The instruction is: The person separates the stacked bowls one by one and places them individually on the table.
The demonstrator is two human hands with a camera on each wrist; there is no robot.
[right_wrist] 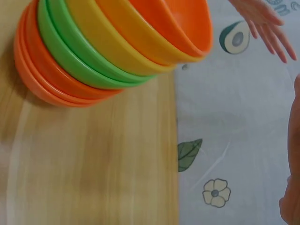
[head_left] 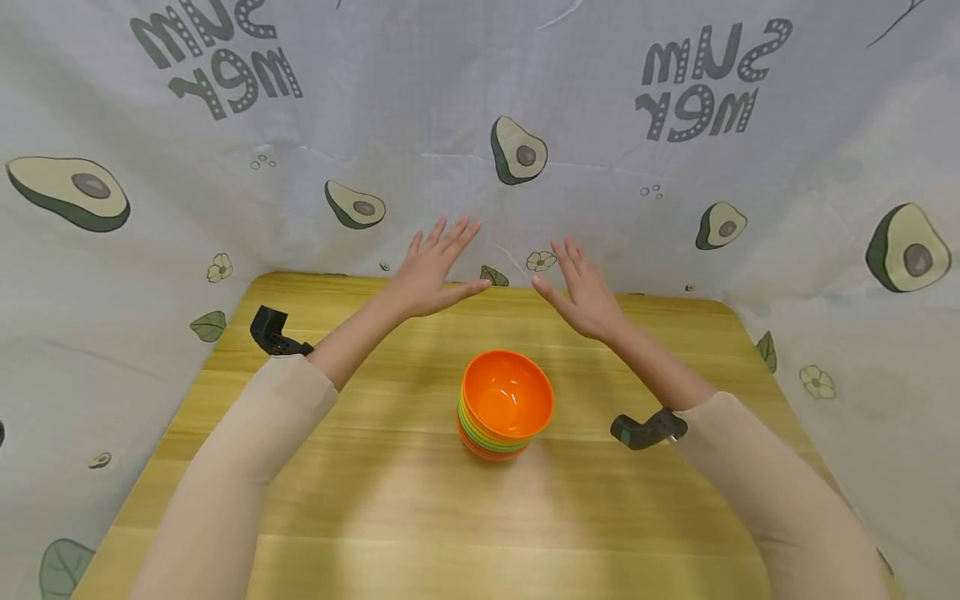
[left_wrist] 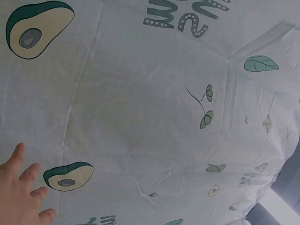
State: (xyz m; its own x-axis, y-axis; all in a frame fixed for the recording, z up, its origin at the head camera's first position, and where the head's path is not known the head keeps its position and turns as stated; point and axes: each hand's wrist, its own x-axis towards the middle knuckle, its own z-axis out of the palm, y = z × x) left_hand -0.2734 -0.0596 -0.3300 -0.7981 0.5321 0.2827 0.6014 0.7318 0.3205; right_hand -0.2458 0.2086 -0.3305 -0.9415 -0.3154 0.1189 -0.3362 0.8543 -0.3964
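A stack of nested plastic bowls [head_left: 507, 398] stands on the wooden table, an orange one on top. From the side, the right wrist view shows orange, yellow and green bowls [right_wrist: 101, 47] in bands, the upper ones leaning. My left hand [head_left: 433, 271] is held up beyond the stack to the left, fingers straight and spread, thumb pointing inward. Opposite it, my right hand [head_left: 583, 292] is raised with straight fingers, holding nothing. Both hands are apart from the bowls. In the left wrist view, part of the left hand [left_wrist: 21, 192] shows against the cloth.
A light cloth [head_left: 420, 100] printed with avocados, leaves and lettering hangs behind and beside the table [head_left: 390, 508]. Each wrist carries a black camera mount, one on the left [head_left: 277, 332] and one on the right [head_left: 648, 428].
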